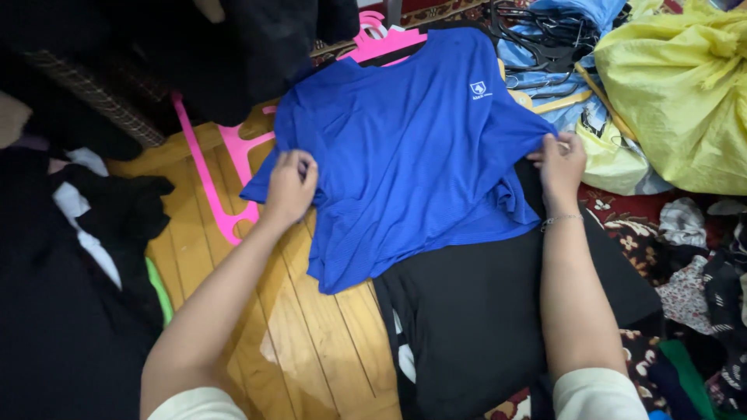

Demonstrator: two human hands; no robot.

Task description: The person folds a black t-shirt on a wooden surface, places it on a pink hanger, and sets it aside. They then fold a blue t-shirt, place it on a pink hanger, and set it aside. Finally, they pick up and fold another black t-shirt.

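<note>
Item: blue T-shirt (412,148), spread flat but unfolded over a black garment (482,311) on the wooden floor (311,342), my left hand (289,187) and right hand (562,165) each pinching a sleeve edge.

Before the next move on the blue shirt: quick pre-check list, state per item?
1. Left hand grips blue T-shirt at its sleeve edge: ok.
2. Right hand pinches the opposite sleeve: ok.
3. Shirt spread flat: not ok, hem bunched near the right wrist.
4. Shirt fully on the black garment: not ok, part overhangs the wooden floor.
5. Pink hanger apart from the shirt: cannot tell.
</note>
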